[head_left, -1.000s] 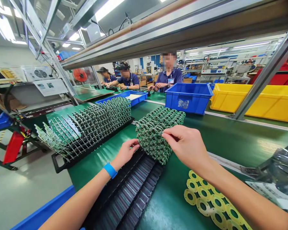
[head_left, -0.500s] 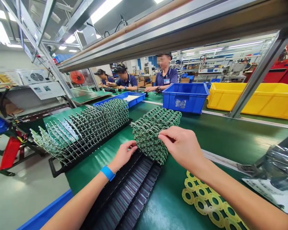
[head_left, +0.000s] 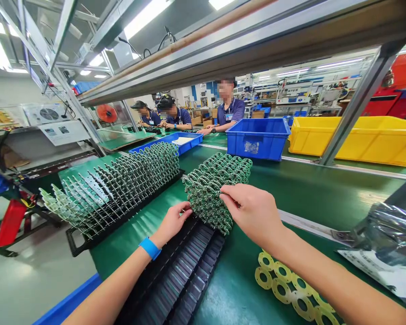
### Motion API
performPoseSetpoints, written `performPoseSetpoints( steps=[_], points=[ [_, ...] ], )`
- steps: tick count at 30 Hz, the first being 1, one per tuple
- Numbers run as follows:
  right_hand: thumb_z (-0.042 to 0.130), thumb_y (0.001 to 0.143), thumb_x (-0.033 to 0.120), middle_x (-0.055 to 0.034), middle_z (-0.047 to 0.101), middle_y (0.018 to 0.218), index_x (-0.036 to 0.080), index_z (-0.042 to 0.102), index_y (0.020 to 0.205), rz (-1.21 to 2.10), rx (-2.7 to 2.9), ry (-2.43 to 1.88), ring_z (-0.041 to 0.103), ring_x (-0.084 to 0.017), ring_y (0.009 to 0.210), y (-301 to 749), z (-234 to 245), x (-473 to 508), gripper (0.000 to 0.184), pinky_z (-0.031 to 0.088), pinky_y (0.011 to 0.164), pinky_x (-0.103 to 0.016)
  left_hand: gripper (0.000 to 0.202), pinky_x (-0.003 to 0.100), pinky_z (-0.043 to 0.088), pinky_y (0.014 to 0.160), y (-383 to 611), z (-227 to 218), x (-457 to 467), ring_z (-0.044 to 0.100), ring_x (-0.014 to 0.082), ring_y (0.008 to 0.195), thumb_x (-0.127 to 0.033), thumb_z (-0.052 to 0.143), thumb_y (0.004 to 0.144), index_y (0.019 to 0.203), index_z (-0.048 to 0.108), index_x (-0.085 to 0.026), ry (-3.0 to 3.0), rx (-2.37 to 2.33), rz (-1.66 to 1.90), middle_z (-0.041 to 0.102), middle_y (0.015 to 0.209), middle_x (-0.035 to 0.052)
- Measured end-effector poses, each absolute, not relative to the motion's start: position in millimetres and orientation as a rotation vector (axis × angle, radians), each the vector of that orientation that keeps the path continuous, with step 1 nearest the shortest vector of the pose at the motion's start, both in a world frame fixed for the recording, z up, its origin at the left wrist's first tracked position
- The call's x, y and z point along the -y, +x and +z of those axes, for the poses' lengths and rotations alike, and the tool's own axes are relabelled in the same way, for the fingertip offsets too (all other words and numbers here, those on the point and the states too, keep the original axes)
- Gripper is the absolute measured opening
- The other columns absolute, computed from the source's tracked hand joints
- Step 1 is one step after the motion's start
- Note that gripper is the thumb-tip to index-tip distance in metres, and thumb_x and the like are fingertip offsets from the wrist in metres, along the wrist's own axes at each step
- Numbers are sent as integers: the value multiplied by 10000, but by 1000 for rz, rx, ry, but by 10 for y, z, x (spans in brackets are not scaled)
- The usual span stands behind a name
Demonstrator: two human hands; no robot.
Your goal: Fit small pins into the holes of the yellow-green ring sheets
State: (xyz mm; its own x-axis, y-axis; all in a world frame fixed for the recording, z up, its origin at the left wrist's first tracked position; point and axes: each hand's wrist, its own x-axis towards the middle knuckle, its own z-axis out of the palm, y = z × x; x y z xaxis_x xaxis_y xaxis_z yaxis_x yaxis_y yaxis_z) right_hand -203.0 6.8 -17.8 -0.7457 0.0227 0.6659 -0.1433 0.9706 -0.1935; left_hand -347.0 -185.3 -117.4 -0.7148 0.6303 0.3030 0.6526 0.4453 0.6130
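Observation:
A dense row of green circuit board panels (head_left: pixel 209 203), made up of ring-shaped boards, stands on edge in the far part of a black slotted rack (head_left: pixel 186 266). My left hand (head_left: pixel 172 222), with a blue wristband, pinches the lower left edge of the front panel. At its upper right edge, my right hand (head_left: pixel 252 210) has thumb and fingers closed on the same panel. The front panel leans close to those behind it, and its bottom edge is near the rack slots. Nearer slots of the rack hold no boards.
To the left, a second black rack (head_left: pixel 77 241) carries several upright panels (head_left: pixel 131 180). Yellow ring sheets (head_left: pixel 280 289) lie at right, beside a shiny plastic bag (head_left: pixel 389 234). Blue bin (head_left: pixel 257 137) and yellow bin (head_left: pixel 375 142) stand behind. Co-workers (head_left: pixel 228 108) sit beyond; a metal shelf beam crosses overhead.
The view has shifted slightly. Both hands keep their pinch on the front panel with almost no movement. The nearest co-worker's arms have moved a little.

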Motion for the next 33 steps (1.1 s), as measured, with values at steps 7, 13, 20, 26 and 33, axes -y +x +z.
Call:
performPoseSetpoints(
  steps=[7, 13, 20, 26, 33],
  points=[
    [452, 860, 257, 25, 621, 661, 231, 628, 878, 170, 2382, 92, 559, -134, 625, -1994, -204, -47, 178, 250, 492, -242, 268, 353, 455, 764, -3486, -1192, 1873, 558, 137, 804, -364, 438, 839, 888, 555, -128, -1195, 2657, -1155, 590, 841, 23],
    [446, 863, 271, 28, 622, 656, 235, 613, 935, 147, 2363, 91, 558, -128, 608, -1930, -196, -23, 186, 231, 477, -245, 284, 354, 453, 768, -3491, -1196, 1881, 556, 140, 817, -375, 425, 842, 892, 554, -127, -1209, 2658, -1165, 591, 860, 27],
    [445, 862, 260, 19, 633, 654, 226, 621, 924, 154, 2312, 104, 570, -128, 608, -1873, -168, -28, 190, 240, 482, -240, 286, 339, 454, 739, -3511, -1227, 1885, 551, 135, 787, -382, 425, 841, 871, 551, -126, -1187, 2666, -1153, 580, 819, 18],
    [434, 860, 228, 18, 635, 657, 224, 622, 887, 227, 2350, 99, 567, -131, 620, -1801, -186, -56, 190, 268, 510, -233, 287, 341, 450, 743, -3531, -1240, 1906, 548, 135, 784, -384, 428, 839, 879, 548, -127, -1163, 2676, -1152, 578, 824, 20],
    [462, 845, 277, 36, 633, 644, 215, 599, 669, 564, 2579, -29, 552, -117, 594, -1778, -274, -77, 232, 300, 534, -223, 283, 338, 456, 736, -3560, -1221, 1874, 551, 133, 779, -382, 439, 834, 881, 549, -126, -1178, 2690, -1175, 578, 823, 19]
  ],
)
